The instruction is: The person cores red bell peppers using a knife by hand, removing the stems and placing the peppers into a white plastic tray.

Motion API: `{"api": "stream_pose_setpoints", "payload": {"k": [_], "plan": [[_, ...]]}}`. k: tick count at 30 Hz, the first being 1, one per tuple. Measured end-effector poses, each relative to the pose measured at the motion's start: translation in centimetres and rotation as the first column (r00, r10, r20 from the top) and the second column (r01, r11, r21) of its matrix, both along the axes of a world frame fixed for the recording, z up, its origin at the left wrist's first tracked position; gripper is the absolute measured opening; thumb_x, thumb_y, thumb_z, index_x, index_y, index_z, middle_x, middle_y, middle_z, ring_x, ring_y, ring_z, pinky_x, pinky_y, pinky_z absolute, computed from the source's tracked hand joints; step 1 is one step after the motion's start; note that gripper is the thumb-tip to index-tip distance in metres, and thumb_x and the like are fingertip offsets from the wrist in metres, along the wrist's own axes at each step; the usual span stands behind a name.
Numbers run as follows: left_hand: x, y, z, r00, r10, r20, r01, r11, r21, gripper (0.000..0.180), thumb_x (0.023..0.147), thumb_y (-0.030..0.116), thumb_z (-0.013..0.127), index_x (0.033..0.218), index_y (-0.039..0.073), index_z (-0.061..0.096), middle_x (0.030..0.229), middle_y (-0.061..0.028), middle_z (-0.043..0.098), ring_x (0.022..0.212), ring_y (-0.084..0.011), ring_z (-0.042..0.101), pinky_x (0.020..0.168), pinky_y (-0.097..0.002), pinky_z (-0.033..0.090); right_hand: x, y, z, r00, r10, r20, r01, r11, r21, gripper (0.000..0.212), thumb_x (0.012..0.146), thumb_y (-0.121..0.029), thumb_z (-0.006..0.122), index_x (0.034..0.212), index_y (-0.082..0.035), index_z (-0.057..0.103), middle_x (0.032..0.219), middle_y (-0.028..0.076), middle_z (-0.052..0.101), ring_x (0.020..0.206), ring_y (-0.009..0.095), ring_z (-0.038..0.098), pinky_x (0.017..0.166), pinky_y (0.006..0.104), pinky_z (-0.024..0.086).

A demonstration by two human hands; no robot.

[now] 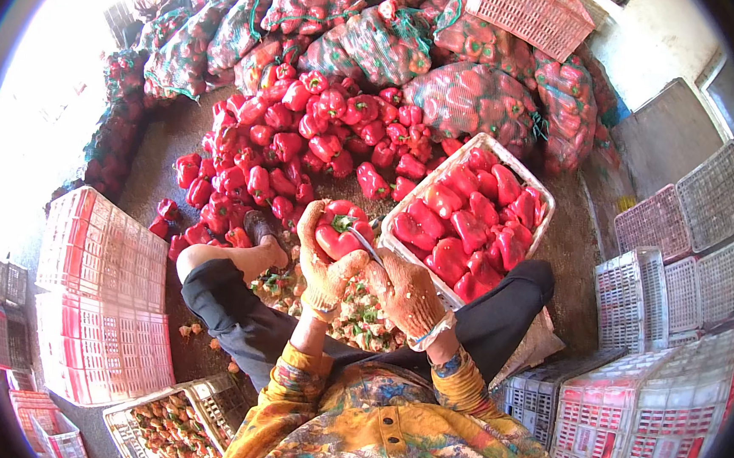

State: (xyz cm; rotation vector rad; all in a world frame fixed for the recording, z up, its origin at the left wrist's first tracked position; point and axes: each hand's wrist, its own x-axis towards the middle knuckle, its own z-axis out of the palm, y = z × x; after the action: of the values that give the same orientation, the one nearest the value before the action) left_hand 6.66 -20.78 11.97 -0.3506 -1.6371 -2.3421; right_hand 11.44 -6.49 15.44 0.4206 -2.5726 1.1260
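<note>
Because the work sits low on the floor, everything is gathered within reach of the person's folded legs. The left hand, gloved, grips a red pepper from beneath and the side, its green stem end turned up and toward the other hand, probably so that the stem is easy to see and reach. The right hand, gloved too, is closed around a small knife whose blade meets the pepper near the stem; how its fingers wrap the handle I cannot tell. This pepper is held up between the knees, above a scatter of trimmings, a spot where scraps can simply drop. Just beside the right hand, a crate of peppers that show no clear stems stands tilted to view, seemingly set there for a short reach. Ahead lies a loose pile of stemmed peppers, with full mesh bags behind. Another crate of scraps sits lower left, near tall stacked crates kept aside, likely for space.
</note>
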Motion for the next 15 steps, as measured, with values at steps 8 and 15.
{"api": "stream_pose_setpoints", "payload": {"k": [8,15], "plan": [[-2.0,0.4,-1.4,0.984,0.110,0.138,-0.162,0.871,0.464,0.092,0.075,0.029,0.083,0.152,0.014,0.035,0.137,-0.0110,0.050,0.125,-0.0276,0.052,0.110,-0.0430,0.041,1.5,-0.1,-7.3,0.964,-0.086,0.251,0.008,0.955,0.296,0.018,0.101,-0.024,0.057,0.111,-0.009,0.061,0.078,0.019,0.066,0.074,0.041,0.067,0.060,0.0506,0.050],[-1.4,-2.4,-0.9,0.983,0.033,0.178,-0.082,0.957,0.276,0.093,0.067,0.026,0.080,0.149,0.011,0.039,0.130,-0.0079,0.054,0.117,-0.0221,0.056,0.102,-0.0375,0.048,-1.2,0.2,-2.0,0.995,0.004,0.096,0.009,0.990,-0.140,0.058,0.087,-0.018,0.077,0.137,-0.003,0.053,0.120,0.023,0.065,0.106,0.040,0.066,0.089,0.0429,0.054]]}}
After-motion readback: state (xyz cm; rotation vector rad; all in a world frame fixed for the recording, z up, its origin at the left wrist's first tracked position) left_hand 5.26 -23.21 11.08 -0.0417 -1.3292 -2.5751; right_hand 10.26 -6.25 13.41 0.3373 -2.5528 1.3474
